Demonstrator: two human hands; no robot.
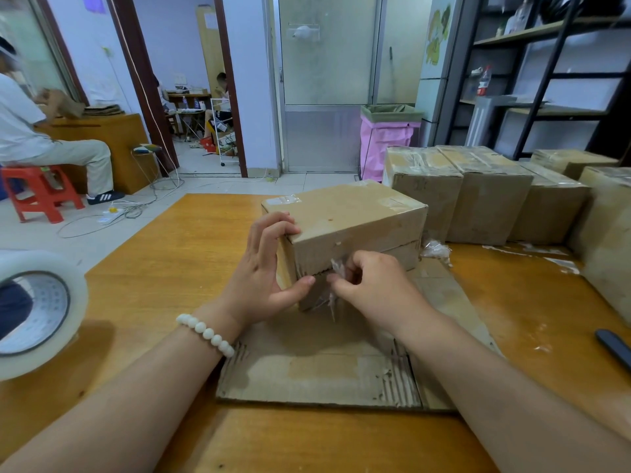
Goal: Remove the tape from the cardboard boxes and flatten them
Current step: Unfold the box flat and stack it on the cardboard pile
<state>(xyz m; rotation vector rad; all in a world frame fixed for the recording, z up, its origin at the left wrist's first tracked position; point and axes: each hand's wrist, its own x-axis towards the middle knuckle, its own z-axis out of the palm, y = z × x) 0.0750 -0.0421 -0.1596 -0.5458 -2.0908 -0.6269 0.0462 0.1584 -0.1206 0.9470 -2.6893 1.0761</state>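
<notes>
Orange-brown wooden table, glossy. In the middle, flat on the top, a sheet of flattened cardboard; standing on its far part, a closed cardboard box. At the left edge, a roll of clear tape. Along the far right, side by side, a row of taped boxes. Just in front of them, a wad of crumpled tape and thin tape scraps on the wood. Near the right edge, a dark slim tool.

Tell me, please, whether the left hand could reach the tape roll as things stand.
Probably yes: only bare table lies between the left hand and the tape roll, though it grips the box.
</notes>
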